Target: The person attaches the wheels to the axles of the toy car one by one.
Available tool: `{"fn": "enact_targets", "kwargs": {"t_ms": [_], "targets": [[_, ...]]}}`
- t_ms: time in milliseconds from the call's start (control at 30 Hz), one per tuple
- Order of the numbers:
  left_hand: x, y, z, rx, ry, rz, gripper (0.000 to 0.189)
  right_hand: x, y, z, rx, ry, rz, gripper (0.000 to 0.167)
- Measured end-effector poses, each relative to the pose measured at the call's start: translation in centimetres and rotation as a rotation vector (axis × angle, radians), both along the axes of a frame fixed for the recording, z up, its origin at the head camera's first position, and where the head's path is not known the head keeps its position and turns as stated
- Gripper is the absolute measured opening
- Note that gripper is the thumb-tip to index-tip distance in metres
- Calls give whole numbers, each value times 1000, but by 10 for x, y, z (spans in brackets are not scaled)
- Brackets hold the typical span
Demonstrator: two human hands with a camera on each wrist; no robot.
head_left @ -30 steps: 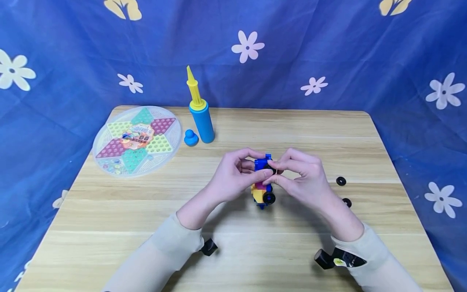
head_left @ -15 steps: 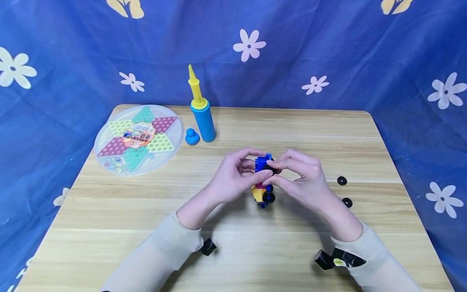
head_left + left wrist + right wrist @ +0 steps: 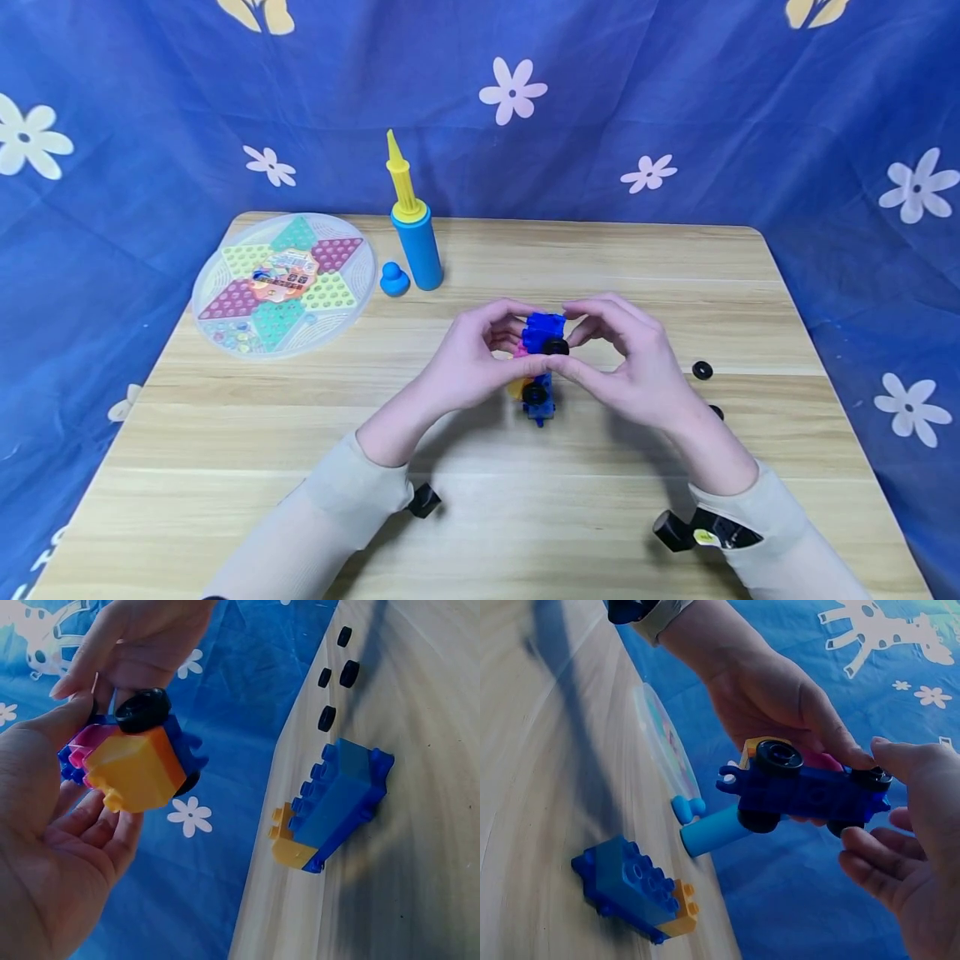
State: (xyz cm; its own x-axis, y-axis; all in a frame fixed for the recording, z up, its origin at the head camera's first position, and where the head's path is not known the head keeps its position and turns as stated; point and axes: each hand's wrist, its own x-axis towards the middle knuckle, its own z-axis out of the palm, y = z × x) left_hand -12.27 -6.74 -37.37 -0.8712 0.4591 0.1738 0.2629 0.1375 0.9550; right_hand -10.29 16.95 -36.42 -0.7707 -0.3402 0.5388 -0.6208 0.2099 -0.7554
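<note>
A toy block car [image 3: 535,394] with a blue chassis, yellow and pink blocks and black wheels is held above the table. My left hand [image 3: 472,358] grips its block side, thumb on top and fingers beneath. At the front end, my right hand [image 3: 630,367] has its thumb on one black wheel [image 3: 871,778] and fingertips at the opposite wheel [image 3: 846,826]. The right wrist view shows the chassis underside and its rear wheel [image 3: 780,756]. A second piece, a blue and yellow block stack [image 3: 330,799], lies on the table in both wrist views.
Loose black wheels [image 3: 702,370] lie right of my right hand; several show in the left wrist view. At the back left are a round star-patterned game board [image 3: 285,285], a blue and yellow hand pump [image 3: 417,242] and a small blue knobbed piece [image 3: 393,280].
The car has turned in my hands, bringing more blue chassis into the head view. My right fingers have gone from pinching one near wheel to spreading across the front end.
</note>
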Motion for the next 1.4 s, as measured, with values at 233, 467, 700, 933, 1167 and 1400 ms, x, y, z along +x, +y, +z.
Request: {"fn": "enact_targets", "kwargs": {"t_ms": [233, 467, 700, 933, 1167, 1400], "targets": [[-3, -2, 1, -78, 115, -32, 49, 0, -1, 1, 62, -99, 4, 53], [-3, -2, 0, -119, 227, -53, 58, 1, -5, 1, 48, -228, 2, 42], [-4, -3, -1, -157, 234, -37, 58, 3, -8, 0, -68, -297, 59, 39], [-4, -4, -2, -165, 217, -24, 58, 3, -5, -5, -86, -262, 68, 36], [-6, -11, -3, -158, 177, 19, 59, 5, 1, -8, -242, -257, 94, 38], [-7, -18, -1, -100, 126, 15, 55, -1, 9, -13, -367, -154, 139, 35]]}}
